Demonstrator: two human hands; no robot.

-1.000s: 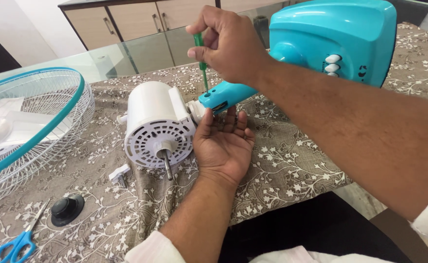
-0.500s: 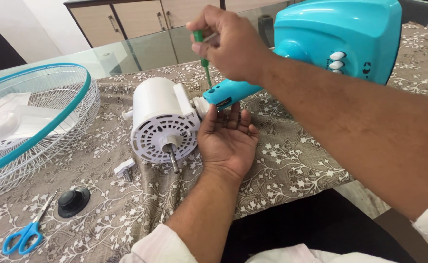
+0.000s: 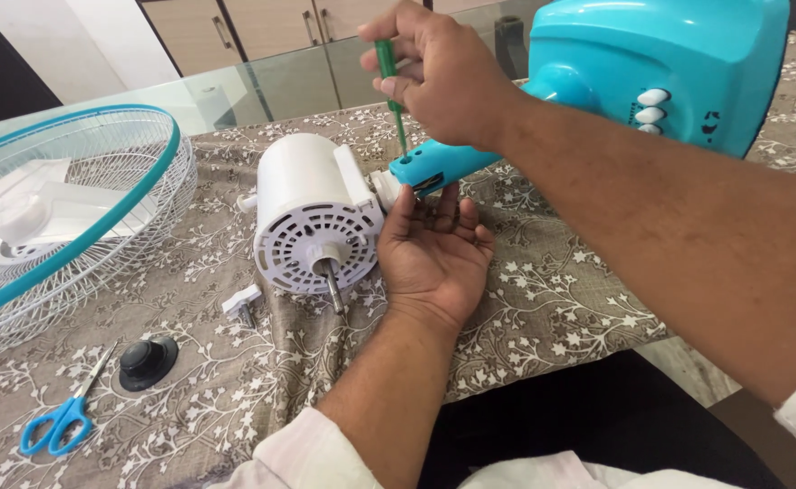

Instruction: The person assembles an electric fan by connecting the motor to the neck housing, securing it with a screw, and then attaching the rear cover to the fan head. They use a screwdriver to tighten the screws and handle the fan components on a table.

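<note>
While the right hand point(image 3: 448, 77) pinches the green-handled screwdriver point(image 3: 389, 81) upright at upper centre of the frame, fingers closed around the handle, its tip sits in the top of the turquoise fan neck point(image 3: 443, 167), right where that neck meets the white motor housing point(image 3: 312, 213). The left hand point(image 3: 434, 254) lies palm up beneath the joint at centre frame, fingers loosely open, tips touching the underside of the neck; it grips nothing and looks like support, or a catch for a screw. Motor housing rests on its side on the floral tablecloth point(image 3: 552, 299), shaft point(image 3: 332, 285) pointing toward the lower edge. The neck runs up right to the turquoise fan base point(image 3: 660, 63) at upper right. Judged step: working the screw at the neck-to-motor joint; whether it is going in or coming out cannot be told. Next move calls for keeping the driver square to the screw head and the neck held steady from below, so the tip does not slip. Elsewhere: wire fan guard point(image 3: 62, 208) at left, black round cap point(image 3: 148, 360), blue-handled scissors point(image 3: 58, 421) at lower left, small white part point(image 3: 241, 302) just beside the housing.
</note>
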